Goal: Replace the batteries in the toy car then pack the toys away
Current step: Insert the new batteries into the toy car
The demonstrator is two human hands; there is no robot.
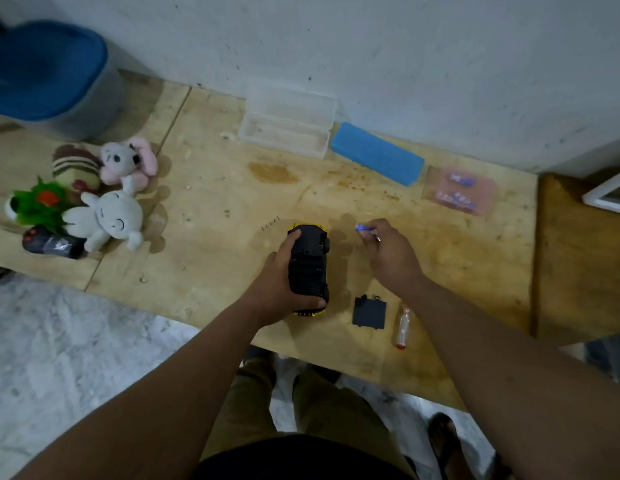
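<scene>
A yellow toy car (pixel 310 261) lies upside down on the wooden table (pixel 215 209), its black underside up. My left hand (pixel 279 289) grips it from the left side. To the car's right, my right hand (pixel 388 252) pinches a small blue battery (pixel 362 229) just above the table. The black battery cover (pixel 369 312) lies beside the car's near end. A screwdriver with a clear handle (pixel 403 325) rests to the right of the cover. Several small screws (pixel 270 224) sit left of the car's far end.
A pink tray of blue batteries (pixel 459 191) sits at the right, a blue box (pixel 378 152) and an open clear plastic case (pixel 288 123) by the wall. Plush toys (pixel 104 216) and a dark remote (pixel 52 244) lie at the left, below a blue-lined bin (pixel 49 74).
</scene>
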